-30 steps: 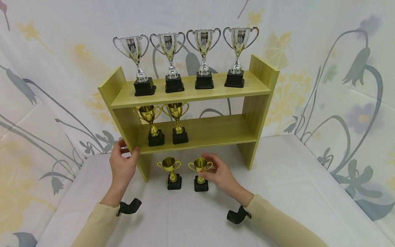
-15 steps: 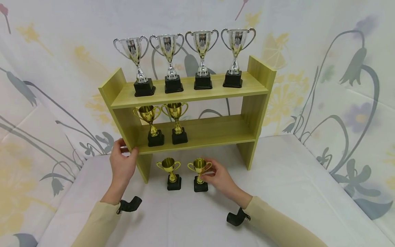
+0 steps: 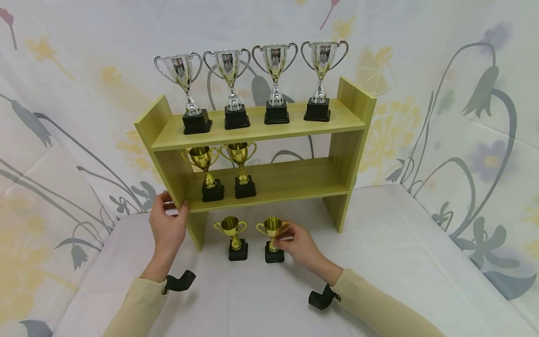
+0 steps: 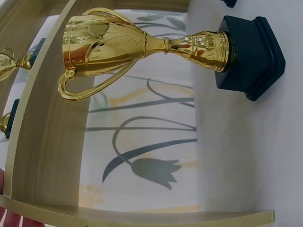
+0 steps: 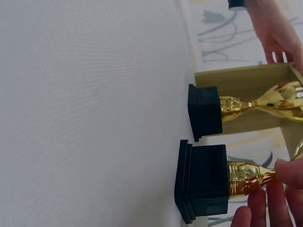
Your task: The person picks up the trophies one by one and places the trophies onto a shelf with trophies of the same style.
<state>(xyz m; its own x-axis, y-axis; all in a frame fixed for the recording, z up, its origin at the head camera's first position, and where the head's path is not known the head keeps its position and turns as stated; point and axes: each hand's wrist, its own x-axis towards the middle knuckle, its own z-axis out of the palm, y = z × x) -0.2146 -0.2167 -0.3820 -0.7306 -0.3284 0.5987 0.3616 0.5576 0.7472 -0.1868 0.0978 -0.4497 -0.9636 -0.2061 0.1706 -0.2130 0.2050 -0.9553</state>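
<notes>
My left hand [image 3: 168, 229] grips the left side panel of a two-tier wooden shelf [image 3: 299, 177], thumb in front and fingers behind. Under the lower board, two small gold trophies stand upright on the white cloth. The right one [image 3: 274, 255] has its stem pinched by my right hand [image 3: 301, 244]; in the right wrist view thumb and fingers meet at the stem, above its black base [image 5: 208, 179]. Beside it the left gold trophy [image 3: 237, 250] is untouched, and a gold trophy [image 4: 106, 45] fills the upper left wrist view.
Several silver trophies [image 3: 275, 111] line the top board. Two larger gold trophies, one at the left end [image 3: 212, 191] and another beside it [image 3: 245, 187], occupy the lower board. A floral cloth [image 3: 442, 117] hangs behind; white cloth [image 3: 379, 262] covers the table.
The head view has shifted slightly. My right fingers have settled closer around the right gold trophy's stem, while the trophy stays in place. My left hand keeps its grip on the shelf.
</notes>
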